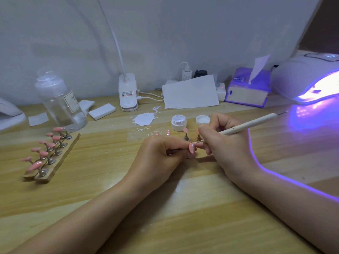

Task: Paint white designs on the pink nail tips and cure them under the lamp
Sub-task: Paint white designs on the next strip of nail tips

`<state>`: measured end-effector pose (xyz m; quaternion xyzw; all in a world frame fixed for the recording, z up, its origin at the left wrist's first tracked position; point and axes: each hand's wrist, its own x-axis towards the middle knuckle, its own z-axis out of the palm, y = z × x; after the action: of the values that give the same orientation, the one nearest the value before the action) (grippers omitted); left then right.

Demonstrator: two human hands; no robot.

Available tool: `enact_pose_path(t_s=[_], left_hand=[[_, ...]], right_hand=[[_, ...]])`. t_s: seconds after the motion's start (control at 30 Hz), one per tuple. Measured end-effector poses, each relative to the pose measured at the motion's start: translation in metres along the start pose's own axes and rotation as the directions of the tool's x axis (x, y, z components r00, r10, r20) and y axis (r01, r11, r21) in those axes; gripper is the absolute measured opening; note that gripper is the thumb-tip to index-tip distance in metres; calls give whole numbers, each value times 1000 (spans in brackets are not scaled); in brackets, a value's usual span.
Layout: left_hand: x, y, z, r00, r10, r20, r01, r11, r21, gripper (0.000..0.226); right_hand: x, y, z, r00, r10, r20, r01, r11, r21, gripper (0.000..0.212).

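My left hand (161, 153) pinches the stand of a pink nail tip (191, 148) that bears small white dots. My right hand (225, 142) grips a thin white dotting pen (251, 124), whose fine point touches the top of that tip. Behind my hands stand two more pink tips on metal stands (186, 134), with two dotted tips (167, 132) lying left of them. An open white paint jar (178, 122) and its lid (202, 119) sit just beyond. A wooden rack (53, 162) at the left holds several pink tips. The curing lamp (308, 79) glows violet at the right.
A clear pump bottle (60, 101), white sponge blocks (101, 111) and a desk-lamp base (128, 92) stand at the back. A patch of white powder (144, 119) lies mid-table. A sheet of paper (190, 92), chargers and a tissue box (247, 88) line the wall.
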<state>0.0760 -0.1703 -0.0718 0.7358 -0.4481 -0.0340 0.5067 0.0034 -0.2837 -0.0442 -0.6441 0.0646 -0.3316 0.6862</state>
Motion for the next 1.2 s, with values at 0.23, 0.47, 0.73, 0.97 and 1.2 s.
enact_pose_path(t_s=[0.23,0.47,0.73,0.97,1.2], left_hand=[[-1,2,-1,1000,-10,9,11,1000,-24,10],[-1,4,-2,1000,-21,17,22,1000,-13,13],[0,1,-2,999,-2,32,2,1000,11,12],[0,1,-1,1000,-5,30,4,1000,28,13],[0,1,-1,999,4,32,-5,1000,26,12]], right_hand=[[-2,-1,-1,999,-6,39,6,1000,1,31],[-3,0,1,997,-6,73,12,996,-83,42],[-3,0,0,995,-8,102,18,995,-95,43],[-3,-1,0,992,-10,126,23,995,-100,43],[-3,0,1,993,-20,117,33,994,-105,44]])
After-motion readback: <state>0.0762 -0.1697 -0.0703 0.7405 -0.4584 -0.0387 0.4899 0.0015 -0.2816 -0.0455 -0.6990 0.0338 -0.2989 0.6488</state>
